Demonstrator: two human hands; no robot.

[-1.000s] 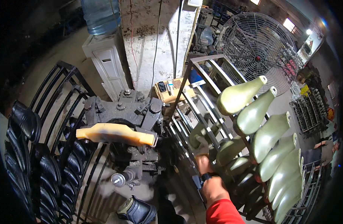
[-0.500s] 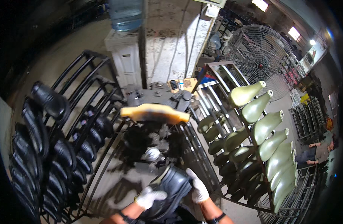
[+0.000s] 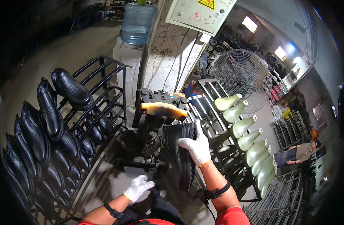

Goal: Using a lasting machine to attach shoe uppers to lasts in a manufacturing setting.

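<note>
My right hand (image 3: 196, 146), in a white knit glove, grips a black leather shoe (image 3: 175, 144) with a thick black sole. The shoe is lifted in front of a dark machine (image 3: 157, 98) and covers part of it. A curved yellow pad (image 3: 163, 110) tops the machine just beyond the shoe. Lower and to the left, my left hand (image 3: 138, 188), gloved the same way, is apart from the shoe. Its fingers are loosely spread with nothing in them.
Black shoes (image 3: 72, 90) fill a metal rack (image 3: 104, 62) on the left. On the right, a rack (image 3: 207, 88) carries olive-green shoe lasts (image 3: 244, 126). Beyond are a large caged fan (image 3: 239, 77), a water dispenser (image 3: 129, 62), an electrical box (image 3: 198, 15) and another person (image 3: 302, 153).
The black shoe has gone from low between both hands to higher up, in my right hand alone. My left hand has let go of it. The view has shifted.
</note>
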